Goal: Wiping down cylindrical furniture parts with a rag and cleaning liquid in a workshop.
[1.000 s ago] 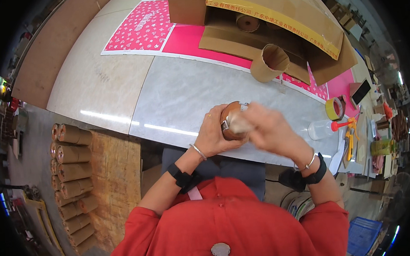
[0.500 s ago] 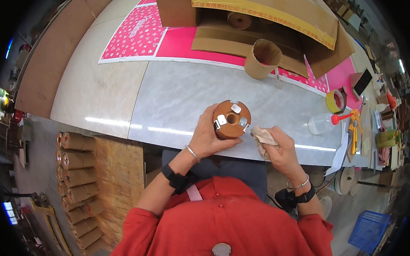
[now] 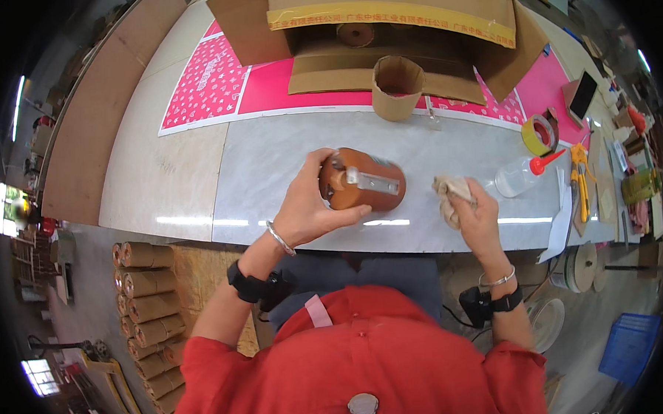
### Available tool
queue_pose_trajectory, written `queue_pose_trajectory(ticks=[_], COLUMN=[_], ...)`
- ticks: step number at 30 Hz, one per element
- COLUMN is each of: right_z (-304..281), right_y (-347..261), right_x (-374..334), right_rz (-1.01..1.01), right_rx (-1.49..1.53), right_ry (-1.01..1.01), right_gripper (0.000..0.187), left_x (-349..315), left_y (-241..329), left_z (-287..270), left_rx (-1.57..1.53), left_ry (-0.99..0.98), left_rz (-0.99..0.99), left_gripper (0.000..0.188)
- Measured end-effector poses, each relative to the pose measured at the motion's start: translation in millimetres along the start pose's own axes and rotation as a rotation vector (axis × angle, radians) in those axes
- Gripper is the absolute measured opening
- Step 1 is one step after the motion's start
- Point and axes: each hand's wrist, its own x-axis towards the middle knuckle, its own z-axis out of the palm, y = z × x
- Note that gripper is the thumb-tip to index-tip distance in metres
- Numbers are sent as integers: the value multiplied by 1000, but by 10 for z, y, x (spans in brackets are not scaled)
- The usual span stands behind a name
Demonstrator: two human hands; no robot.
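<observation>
My left hand (image 3: 306,206) is wrapped around one end of a brown cylinder (image 3: 362,200), with the thumb along its near side. The cylinder lies tilted on its side above the grey tabletop, and a silver metal strip (image 3: 377,181) runs along its flank. The end toward my palm is partly covered by my fingers. To the right, my right hand (image 3: 478,217) grips a crumpled beige cloth (image 3: 449,193), held apart from the cylinder. Beyond the cylinder stands an open cardboard tube (image 3: 395,106) on the table.
A large open cardboard box (image 3: 398,37) sits at the back with a round reel-like piece (image 3: 356,33) inside. At right are a clear squeeze bottle (image 3: 515,180), yellow tape (image 3: 538,134), a phone (image 3: 581,97) and a yellow cutter (image 3: 582,185). Several wrapped cylinders (image 3: 148,284) are stacked at lower left.
The brown cylinder has tipped from end-face up to side up, shifting slightly left with my left hand. My right hand with the cloth has moved a little right, away from it.
</observation>
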Motion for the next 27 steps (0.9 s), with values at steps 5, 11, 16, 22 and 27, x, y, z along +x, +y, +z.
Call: queue_pose_trajectory(ticks=[5, 11, 16, 22, 27], right_z=[196, 1093, 790, 998, 807], right_y=[-15, -207, 38, -243, -181], right_x=[214, 122, 408, 190, 363], right_rz=[-228, -809, -568, -673, -598], right_rx=[-109, -510, -532, -539, -643], right_ry=[139, 153, 245, 155, 119], right_gripper=[23, 27, 27, 22, 18], left_x=[-86, -201, -219, -286, -194], left_y=[-278, -333, -275, -275, -236], left_z=[300, 377, 496, 506, 539], left_rx=[-301, -102, -43, 90, 155], left_ry=[129, 120, 219, 190, 207], left_rz=[-47, -106, -40, 30, 143], left_gripper=[88, 86, 85, 84, 79])
